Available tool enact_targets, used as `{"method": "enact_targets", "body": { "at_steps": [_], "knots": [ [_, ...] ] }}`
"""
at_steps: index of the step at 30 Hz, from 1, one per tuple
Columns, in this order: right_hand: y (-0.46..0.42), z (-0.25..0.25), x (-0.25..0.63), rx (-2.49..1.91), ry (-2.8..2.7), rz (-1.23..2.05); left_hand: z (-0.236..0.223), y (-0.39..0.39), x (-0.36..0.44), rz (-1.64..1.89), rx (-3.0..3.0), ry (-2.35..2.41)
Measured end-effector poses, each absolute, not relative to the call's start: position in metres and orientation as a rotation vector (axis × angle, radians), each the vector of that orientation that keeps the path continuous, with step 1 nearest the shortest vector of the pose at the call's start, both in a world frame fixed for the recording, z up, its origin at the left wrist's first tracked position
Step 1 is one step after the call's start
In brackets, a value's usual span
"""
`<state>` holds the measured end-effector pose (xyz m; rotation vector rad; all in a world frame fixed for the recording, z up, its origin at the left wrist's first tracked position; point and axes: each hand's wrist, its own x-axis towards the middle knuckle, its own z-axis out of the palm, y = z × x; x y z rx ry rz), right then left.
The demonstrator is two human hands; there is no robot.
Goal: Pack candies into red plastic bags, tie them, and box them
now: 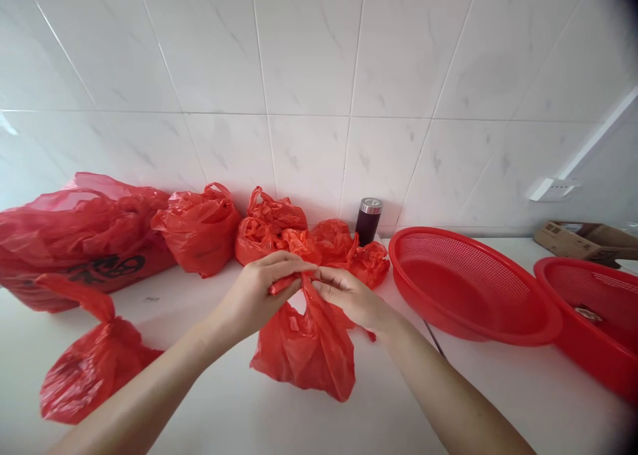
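Note:
Both hands meet at the top of a red plastic bag (pixel 306 355) in the middle of the view. My left hand (pixel 262 285) is closed on the bag's gathered handles, its fingers reaching across to the right. My right hand (pixel 351 299) pinches the same bunched plastic from the other side. The bag's lower part hangs or rests over the white table (pixel 219 402); whether it touches I cannot tell. Its contents are hidden. A tied red bag (pixel 94 365) with its top twisted upright lies at the left, beyond my left forearm.
Along the tiled wall stand a large red bag with black print (pixel 74 242), another red bag (pixel 199 226) and several smaller ones (pixel 274 219). A dark tumbler (pixel 368 222) stands behind them. At right are a red perforated basin (pixel 463 289), a second basin (pixel 598 335) and a cardboard box (pixel 573 242).

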<state>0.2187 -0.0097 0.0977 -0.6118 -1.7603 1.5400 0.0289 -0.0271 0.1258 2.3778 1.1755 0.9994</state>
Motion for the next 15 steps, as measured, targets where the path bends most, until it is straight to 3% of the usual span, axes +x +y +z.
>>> {"method": "enact_targets", "body": {
  "at_steps": [5,9,12,15],
  "knots": [
    [-0.028,0.074,0.260,-0.973,-1.845,1.215,0.110,-0.038,-0.016,0.424,2.024,1.229],
    [-0.030,0.021,0.302,-1.198,-1.723,1.252,0.080,-0.050,-0.070,0.129,1.528,1.264],
    [-0.025,-0.005,0.309,-1.269,-1.736,1.202,0.069,-0.051,-0.085,0.007,1.558,1.210],
    [-0.011,-0.013,0.306,-1.361,-1.828,0.826,0.070,-0.043,-0.073,0.142,1.876,1.454]
  ]
}}
